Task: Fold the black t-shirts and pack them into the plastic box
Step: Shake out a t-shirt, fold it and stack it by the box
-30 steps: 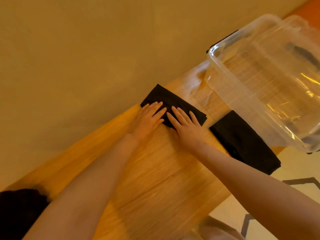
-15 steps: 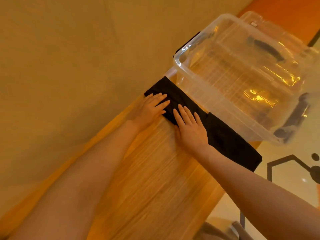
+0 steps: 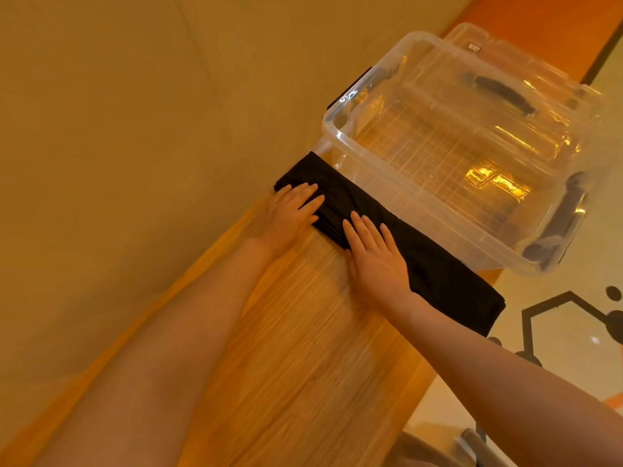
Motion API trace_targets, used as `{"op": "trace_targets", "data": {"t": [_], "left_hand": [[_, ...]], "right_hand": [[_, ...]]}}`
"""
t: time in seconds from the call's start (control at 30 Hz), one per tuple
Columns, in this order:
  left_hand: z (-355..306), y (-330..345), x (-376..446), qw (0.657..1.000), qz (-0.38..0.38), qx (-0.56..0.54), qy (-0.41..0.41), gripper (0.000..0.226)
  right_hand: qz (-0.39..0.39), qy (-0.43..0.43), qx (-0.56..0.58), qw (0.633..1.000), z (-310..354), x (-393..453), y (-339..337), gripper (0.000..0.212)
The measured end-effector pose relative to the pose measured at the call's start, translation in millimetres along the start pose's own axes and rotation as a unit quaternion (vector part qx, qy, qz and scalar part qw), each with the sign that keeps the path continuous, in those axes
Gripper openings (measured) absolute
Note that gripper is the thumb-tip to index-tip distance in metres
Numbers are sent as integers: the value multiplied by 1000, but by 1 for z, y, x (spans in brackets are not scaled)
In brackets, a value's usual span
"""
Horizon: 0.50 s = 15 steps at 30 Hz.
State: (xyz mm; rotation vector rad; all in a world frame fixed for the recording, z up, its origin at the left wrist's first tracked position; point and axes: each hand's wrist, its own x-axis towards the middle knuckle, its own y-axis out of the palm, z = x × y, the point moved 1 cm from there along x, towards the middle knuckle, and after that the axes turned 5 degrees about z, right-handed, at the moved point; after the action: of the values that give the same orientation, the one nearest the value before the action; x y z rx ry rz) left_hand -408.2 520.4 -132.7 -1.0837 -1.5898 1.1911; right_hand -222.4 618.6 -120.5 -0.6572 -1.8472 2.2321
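Observation:
A folded black t-shirt point(image 3: 340, 193) lies on the wooden table point(image 3: 303, 348), right against the near wall of the clear plastic box point(image 3: 404, 193). My left hand point(image 3: 290, 214) and my right hand point(image 3: 374, 257) rest flat on it, fingers straight. A second folded black t-shirt point(image 3: 448, 281) lies to the right of the first, touching it and reaching the table's right edge. The box holds no shirts; I see only its ribbed bottom and dark handles.
A plain beige wall point(image 3: 135, 129) runs along the table's left side. To the right, past the table edge, is a pale floor with a black hexagon pattern point(image 3: 556, 318). A grey chair part point(image 3: 472, 443) shows at the bottom right.
Both hands have slid the folded shirt away from me and up against the box, closing the gap to the second shirt. The view has swung right, so the dark pile at bottom left is out of sight.

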Motion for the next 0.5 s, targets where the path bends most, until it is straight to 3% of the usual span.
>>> {"op": "trace_targets", "data": {"t": [0.23,0.37,0.5], "left_hand": [[-22,0,-11,998,-25,-40,29,39],[-28,3,-19,998,-14,-31,46,34],[-39,-1,-16,1000,8,-26,6,38]], "right_hand": [[-35,0,37,999,-11,-18,-5,56],[0,0,26,1000,-21,-30,-3,61],[38,-9,3,999,-28,-25,-1,66]]}}
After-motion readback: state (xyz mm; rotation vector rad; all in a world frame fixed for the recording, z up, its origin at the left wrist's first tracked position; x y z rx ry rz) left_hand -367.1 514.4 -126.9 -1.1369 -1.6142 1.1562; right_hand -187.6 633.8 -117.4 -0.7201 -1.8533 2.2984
